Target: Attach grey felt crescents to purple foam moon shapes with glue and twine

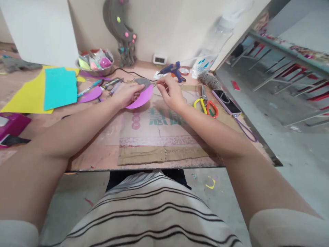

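Observation:
My left hand grips a purple paper disc, its thumb lying on a grey round piece that covers the disc's upper part. Just to the right, my right hand is raised with thumb and forefinger pinched together; whatever is between them is too small to make out. Beneath both hands lies a printed sheet on a cardboard piece. Beyond the right hand a blue glue gun rests on the table. Scissors with yellow and orange handles lie to its right.
Yellow paper and turquoise paper lie at the left, near a magenta tape dispenser. A bowl of packets, a grey moon ornament and a small clock stand behind. A phone lies near the right edge.

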Tool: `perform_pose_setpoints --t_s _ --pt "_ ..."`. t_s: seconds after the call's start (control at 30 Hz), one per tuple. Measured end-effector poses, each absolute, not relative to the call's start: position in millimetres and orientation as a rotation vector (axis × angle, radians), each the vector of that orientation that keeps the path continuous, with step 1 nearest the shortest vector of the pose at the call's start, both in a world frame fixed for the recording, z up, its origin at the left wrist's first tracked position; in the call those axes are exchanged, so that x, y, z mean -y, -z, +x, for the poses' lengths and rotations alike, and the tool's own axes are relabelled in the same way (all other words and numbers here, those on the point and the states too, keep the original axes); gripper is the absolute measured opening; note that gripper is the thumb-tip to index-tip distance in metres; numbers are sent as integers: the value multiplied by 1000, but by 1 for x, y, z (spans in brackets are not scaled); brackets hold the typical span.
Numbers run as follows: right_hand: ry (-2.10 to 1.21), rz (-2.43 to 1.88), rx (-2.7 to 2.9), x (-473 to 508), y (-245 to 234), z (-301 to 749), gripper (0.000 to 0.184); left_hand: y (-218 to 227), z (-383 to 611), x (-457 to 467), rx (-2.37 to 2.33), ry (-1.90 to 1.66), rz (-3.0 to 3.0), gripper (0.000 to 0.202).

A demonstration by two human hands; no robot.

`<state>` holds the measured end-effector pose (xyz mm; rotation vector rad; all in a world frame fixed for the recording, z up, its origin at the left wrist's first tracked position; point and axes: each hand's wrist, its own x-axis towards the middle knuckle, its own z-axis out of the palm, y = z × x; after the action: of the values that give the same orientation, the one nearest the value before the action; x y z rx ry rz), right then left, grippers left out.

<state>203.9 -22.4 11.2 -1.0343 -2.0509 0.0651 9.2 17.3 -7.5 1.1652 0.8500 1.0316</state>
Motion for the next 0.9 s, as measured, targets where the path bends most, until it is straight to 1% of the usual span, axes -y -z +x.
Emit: perform_pose_setpoints --t_s 0.13,0.2,0.33,0.43,0.67,0.9 --pt "-155 -1050 1962 20 -13 192 28 8 8 -18 -833 -1026 1183 25" --pt "-223 -1071 1931 14 -5 189 27 7 7 -19 -823 -1013 1187 27" --pt "-374 -1096 1838 1 13 189 28 4 7 -18 -845 -992 1150 25" --pt "-442 -1102 1780 -5 18 191 28 2 8 -18 -861 -958 1183 28" --pt "-359 -1120 1799 -3 17 193 29 8 8 -20 -851 -971 1288 32" --pt "-231 -1117 1745 -11 21 193 27 8 6 -15 -839 -936 1395 27"
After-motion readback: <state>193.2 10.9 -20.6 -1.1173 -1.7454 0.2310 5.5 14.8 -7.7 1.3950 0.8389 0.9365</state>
